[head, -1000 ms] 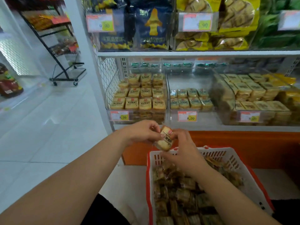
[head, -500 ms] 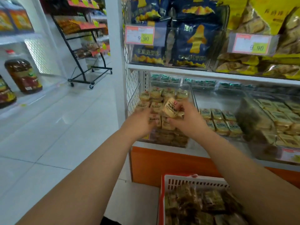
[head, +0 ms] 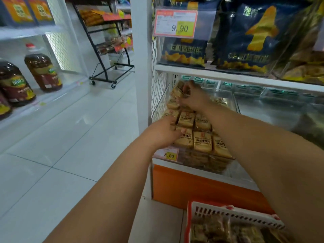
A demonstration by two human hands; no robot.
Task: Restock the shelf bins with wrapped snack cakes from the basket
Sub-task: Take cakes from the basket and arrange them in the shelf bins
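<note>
Pinching a crinkly wrapped cake (head: 181, 90), the right hand (head: 192, 99) is at the back left corner of the clear bin (head: 158, 102). Left hand (head: 163, 133) curls over the squarish front-row packs (head: 202, 142). White slotted basket (head: 235, 215) sits below.

Bright, even store light falls around me; glare sheens the floor (head: 73, 123), my right hand (head: 191, 97) blurs, edges bend wide.
</note>
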